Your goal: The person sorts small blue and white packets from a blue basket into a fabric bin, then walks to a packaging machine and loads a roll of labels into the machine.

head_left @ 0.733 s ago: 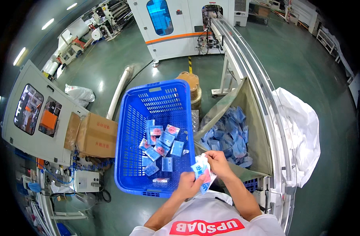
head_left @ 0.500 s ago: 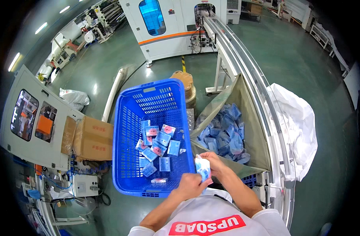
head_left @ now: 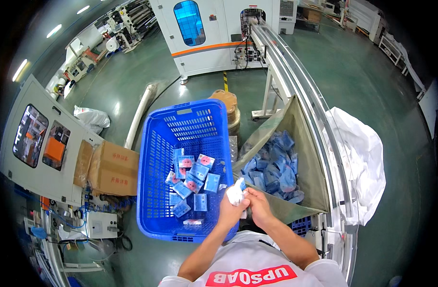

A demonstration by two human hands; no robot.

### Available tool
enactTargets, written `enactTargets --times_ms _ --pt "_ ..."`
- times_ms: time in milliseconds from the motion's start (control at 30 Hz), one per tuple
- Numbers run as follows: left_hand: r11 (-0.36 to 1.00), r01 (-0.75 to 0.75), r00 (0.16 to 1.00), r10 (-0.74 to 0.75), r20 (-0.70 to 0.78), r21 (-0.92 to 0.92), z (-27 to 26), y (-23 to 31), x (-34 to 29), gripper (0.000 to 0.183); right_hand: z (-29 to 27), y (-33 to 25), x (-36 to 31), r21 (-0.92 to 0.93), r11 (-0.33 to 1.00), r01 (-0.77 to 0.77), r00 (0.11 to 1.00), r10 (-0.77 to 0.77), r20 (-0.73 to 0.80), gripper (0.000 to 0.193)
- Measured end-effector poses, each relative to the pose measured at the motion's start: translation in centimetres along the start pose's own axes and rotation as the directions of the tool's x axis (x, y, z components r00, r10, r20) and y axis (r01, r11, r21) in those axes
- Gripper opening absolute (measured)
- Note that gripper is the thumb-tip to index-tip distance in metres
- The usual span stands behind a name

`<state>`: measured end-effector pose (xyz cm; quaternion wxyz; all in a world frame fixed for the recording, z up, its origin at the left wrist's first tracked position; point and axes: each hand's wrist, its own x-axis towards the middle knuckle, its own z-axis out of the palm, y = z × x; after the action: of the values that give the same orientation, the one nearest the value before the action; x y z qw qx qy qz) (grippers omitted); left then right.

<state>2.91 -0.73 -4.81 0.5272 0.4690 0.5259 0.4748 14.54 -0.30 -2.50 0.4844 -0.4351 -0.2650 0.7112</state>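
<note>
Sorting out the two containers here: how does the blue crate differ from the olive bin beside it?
The blue crate is rigid perforated plastic; the olive bin looks like a smooth-walled, slanted hopper under the conveyor rail. The blue crate holds a thin scatter of packets, some with pink labels; the olive bin holds a denser, mostly blue heap. Both hold small packets.

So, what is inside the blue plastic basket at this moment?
The blue basket holds loose small flat packets, blue ones and some with pink, scattered over its near half. The far half shows bare floor. The left hand covers the near right corner, so anything there is hidden.
</note>
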Motion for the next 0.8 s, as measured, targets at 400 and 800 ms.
enactTargets --times_ms 400,800 --pt "0.509 0.361 0.928 -0.280 0.246 -0.782 -0.6 -0.6 -2.0 0.071 -1.1 -0.2 -1.4 0.588 0.675 -0.446 0.870 0.173 0.462 0.042" --pt "0.516 0.198 0.980 -0.123 0.157 -0.834 -1.4 0.3 -0.1 0.052 -1.2 0.5 -1.2 0.433 0.898 -0.075 0.878 -0.147 0.456 0.019"
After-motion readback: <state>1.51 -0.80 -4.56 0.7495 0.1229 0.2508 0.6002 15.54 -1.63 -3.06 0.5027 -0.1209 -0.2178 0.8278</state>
